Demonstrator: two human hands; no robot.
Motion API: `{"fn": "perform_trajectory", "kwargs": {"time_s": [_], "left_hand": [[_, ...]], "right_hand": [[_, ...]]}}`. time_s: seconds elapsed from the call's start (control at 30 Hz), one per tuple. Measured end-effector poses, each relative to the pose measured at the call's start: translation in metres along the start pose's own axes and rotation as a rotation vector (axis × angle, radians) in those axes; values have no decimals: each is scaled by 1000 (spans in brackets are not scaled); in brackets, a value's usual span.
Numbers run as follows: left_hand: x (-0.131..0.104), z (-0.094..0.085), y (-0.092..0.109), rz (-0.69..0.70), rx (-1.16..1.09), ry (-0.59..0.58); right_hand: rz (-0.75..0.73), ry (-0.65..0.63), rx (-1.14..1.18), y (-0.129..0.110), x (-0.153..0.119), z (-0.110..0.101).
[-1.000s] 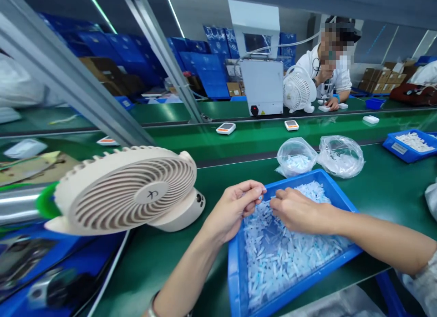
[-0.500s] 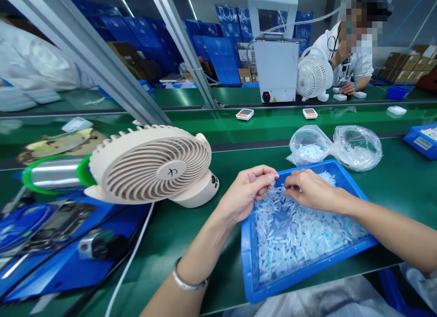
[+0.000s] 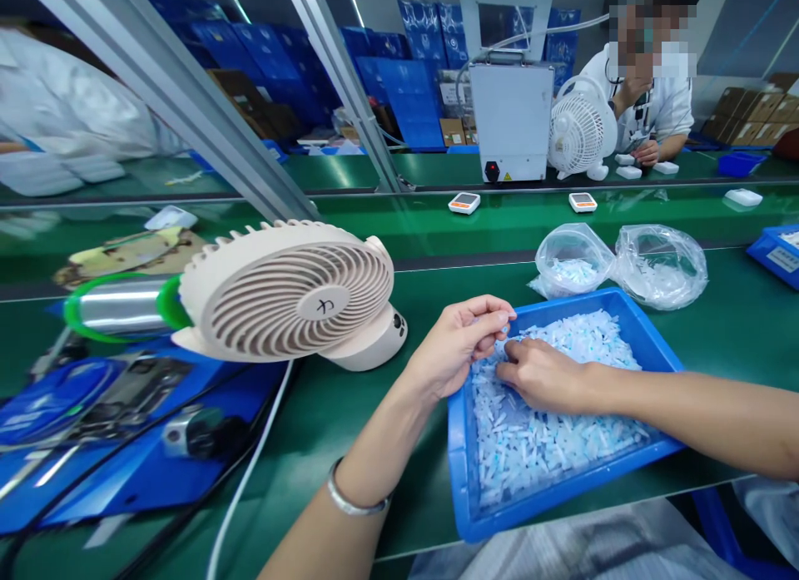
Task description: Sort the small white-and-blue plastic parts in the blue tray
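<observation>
My left hand [image 3: 459, 345] is closed in a pinch above the far left corner of a blue plastic tray [image 3: 459, 472]. Whatever lies between its fingertips is too small to make out. My right hand [image 3: 544, 375] reaches down into the tray, fingers bent together and touching the small white and pale-blue plastic pieces [image 3: 562, 451] that fill it. Its fingertips are partly hidden, so anything held there does not show. Just behind the tray stand two clear plastic bags, the left bag [image 3: 573, 260] and the right bag [image 3: 662, 268], with similar small pieces inside.
A beige fan [image 3: 312, 301] lies tilted left of my hands, beside a steel roll with green ends [image 3: 121, 304]. Tools rest on a blue sheet [image 3: 118, 488]. Small white devices [image 3: 464, 203] sit on the green conveyor [image 3: 524, 218]. Across it, a person [image 3: 655, 114] sits near a white fan [image 3: 578, 131].
My right hand has lowered into the pieces, moving slightly left and nearer to me. The left hand keeps its pinch near the tray corner. The whole view has shifted a little.
</observation>
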State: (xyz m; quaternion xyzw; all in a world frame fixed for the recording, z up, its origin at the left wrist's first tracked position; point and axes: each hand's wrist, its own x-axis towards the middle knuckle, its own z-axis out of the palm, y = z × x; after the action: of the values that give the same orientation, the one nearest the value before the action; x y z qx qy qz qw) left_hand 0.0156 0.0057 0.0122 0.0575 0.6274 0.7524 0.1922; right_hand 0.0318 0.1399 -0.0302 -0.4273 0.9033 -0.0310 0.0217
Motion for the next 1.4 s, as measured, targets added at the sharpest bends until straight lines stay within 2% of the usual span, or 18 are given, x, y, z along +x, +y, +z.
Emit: {"fn": "perform_trajectory", "kwargs": {"time_s": [0.07, 0.13, 0.33, 0.4, 0.67, 1.07, 1.4], "left_hand": [[0, -1, -1, -9, -17, -10], [1, -2, -1, -16, -41, -23], [2, -4, -1, -39, -116, -54], [1, -4, 0, -43, -135, -68], [-3, 0, 1, -77, -168, -132], [-5, 0, 1, -92, -231, -214], [-7, 1, -1, -41, -206, -241]], "right_hand": [[25, 31, 56, -1, -1, -3], [58, 124, 147, 0, -3, -9], [169, 638, 466, 9, -13, -35], [200, 733, 546, 11, -16, -42], [165, 831, 731, 6, -21, -53], [113, 800, 684, 0, -25, -60], [51, 777, 599, 2, -24, -54]]}}
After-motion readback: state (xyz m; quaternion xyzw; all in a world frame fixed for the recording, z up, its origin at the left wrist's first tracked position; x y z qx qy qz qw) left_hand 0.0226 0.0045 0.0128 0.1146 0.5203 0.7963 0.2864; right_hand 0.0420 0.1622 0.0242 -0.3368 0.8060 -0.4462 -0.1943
